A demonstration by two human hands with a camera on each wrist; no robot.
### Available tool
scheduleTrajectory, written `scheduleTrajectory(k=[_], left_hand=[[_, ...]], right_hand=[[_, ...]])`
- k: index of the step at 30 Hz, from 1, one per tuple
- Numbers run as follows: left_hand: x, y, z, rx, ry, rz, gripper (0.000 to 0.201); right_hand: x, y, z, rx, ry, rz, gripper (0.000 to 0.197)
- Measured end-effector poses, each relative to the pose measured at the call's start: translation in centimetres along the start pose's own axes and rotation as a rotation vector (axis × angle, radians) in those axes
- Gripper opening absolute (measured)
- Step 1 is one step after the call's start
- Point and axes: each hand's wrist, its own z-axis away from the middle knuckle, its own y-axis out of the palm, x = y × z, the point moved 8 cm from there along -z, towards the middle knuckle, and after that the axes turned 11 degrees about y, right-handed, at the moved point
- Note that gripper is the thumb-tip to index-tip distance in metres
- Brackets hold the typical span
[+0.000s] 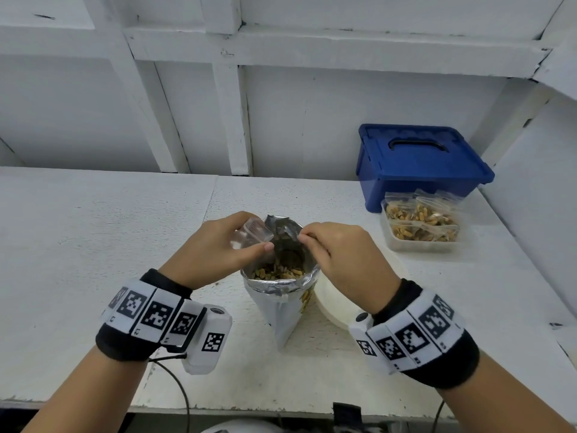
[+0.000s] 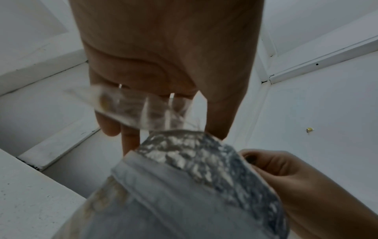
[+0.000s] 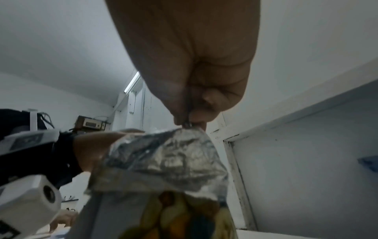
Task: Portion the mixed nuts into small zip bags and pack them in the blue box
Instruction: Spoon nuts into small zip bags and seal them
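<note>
On the white tabletop (image 1: 125,220), near centre, the left hand (image 1: 215,248) is pinching a small clear zip bag (image 1: 254,231) just left of the upright foil nut pouch (image 1: 281,295), whose rim the right hand (image 1: 340,254) is pinching open.

Setting: a plain workroom or storage area arranged as a packing station. Indicators: a white-painted board worktable (image 1: 125,232) against white framed wall panels (image 1: 312,120), a ceiling tube light (image 3: 132,84), and wall-mounted electrical equipment (image 3: 90,123).
</note>
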Motion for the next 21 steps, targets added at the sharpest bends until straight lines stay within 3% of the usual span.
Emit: scheduleTrajectory(k=[5,9,21], left_hand=[[-0.1,0.2,-0.2,-0.003,0.018,-0.005,0.054],[0.0,0.2,-0.2,-0.002,0.02,0.007,0.053],[-0.4,0.3,0.1,0.003,0.012,-0.007,0.05]], right_hand=[[-0.6,1.3,-0.3,0.068,0.044,0.002,0.035],[-1.2,1.5,-0.7,0.089,0.117,-0.053,0.027],[-2.9,1.3,-1.2,0.083,0.323,-0.224,0.029]])
